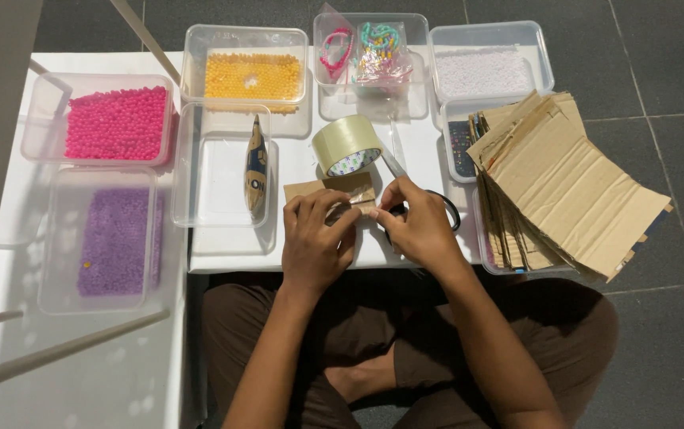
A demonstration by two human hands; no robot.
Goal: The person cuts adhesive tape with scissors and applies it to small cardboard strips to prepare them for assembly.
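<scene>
At far left sit tubs of pink beads [117,123] and purple beads [114,241]. In the centre of the frame, the left hand [315,240] and right hand [419,226] both pinch a small cardboard piece [334,191], perhaps taping it. The tape roll [346,144] stands just above. A cardboard stack [564,187] fills the right.

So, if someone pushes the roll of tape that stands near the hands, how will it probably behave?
The roll of tape stands tilted on its edge, so a push would probably make it roll or fall flat. It is a hollow ring, so likely light. Its outside looks smooth and glossy, perhaps slippery.
</scene>
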